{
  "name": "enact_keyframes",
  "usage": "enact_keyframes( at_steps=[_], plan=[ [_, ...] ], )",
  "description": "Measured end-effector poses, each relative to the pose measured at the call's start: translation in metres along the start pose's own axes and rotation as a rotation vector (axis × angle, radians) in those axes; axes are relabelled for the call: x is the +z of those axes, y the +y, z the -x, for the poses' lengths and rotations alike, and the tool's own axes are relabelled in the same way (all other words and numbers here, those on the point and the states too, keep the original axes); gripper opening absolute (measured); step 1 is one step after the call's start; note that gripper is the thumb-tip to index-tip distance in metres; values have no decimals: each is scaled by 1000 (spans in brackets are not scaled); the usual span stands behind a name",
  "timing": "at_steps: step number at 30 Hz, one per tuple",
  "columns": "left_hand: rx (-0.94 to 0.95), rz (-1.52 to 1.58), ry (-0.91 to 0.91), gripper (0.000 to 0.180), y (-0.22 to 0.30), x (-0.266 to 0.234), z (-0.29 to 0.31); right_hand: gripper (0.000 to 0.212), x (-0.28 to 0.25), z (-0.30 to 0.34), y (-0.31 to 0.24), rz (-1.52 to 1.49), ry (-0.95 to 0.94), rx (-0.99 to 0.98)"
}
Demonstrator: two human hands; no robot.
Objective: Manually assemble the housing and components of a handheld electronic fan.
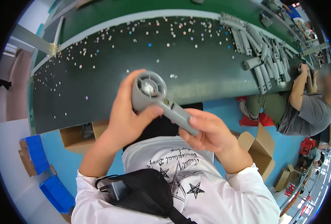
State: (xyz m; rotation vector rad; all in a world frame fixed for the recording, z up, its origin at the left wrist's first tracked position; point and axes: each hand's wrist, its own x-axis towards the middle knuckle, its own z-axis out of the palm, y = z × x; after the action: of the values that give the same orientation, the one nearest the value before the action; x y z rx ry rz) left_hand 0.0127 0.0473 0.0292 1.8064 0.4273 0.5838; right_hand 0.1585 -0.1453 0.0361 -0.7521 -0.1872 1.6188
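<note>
Both my hands hold a grey handheld fan (182, 118) over the near edge of the dark worktop (113, 80). My left hand (121, 115) wraps the round head, its thumb pressed near the neck. Inside the head, spokes surround a shiny silvery centre. The fingers of my right hand (211, 131) close round the lower end of the handle. The fan tilts, head up to the left and handle down to the right. A dark slot shows in the handle near the neck.
Many small coloured beads (149, 44) lie scattered over the worktop. Grey tubular parts (262, 79) are heaped at its right end, near a seated person (309, 108). Open cardboard boxes (260, 151) stand below on both sides. Blue bins (57, 192) sit at lower left.
</note>
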Motion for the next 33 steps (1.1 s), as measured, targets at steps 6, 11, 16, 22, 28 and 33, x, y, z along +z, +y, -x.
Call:
enact_keyframes(
  at_steps=[6,11,16,22,28,33],
  plan=[
    [152,-206,-226,81,0,-20,-41,44,11,-8,-30,317,265,-186],
    [240,-339,-95,29,-56,-15,-106,35,34,-100,-122,519,421,-707],
    [334,-462,-334,27,-57,-4,-115,31,14,-227,-241,771,530,-644],
    [227,-358,-415,27,-50,-15,-120,36,-14,-416,-362,1166,869,-978],
    [208,-163,-397,22,-54,-14,-121,34,-15,-495,-449,1396,1034,-989],
    [200,-225,-326,18,-49,-23,-126,34,-13,-456,-456,1378,813,-844]
  ],
)
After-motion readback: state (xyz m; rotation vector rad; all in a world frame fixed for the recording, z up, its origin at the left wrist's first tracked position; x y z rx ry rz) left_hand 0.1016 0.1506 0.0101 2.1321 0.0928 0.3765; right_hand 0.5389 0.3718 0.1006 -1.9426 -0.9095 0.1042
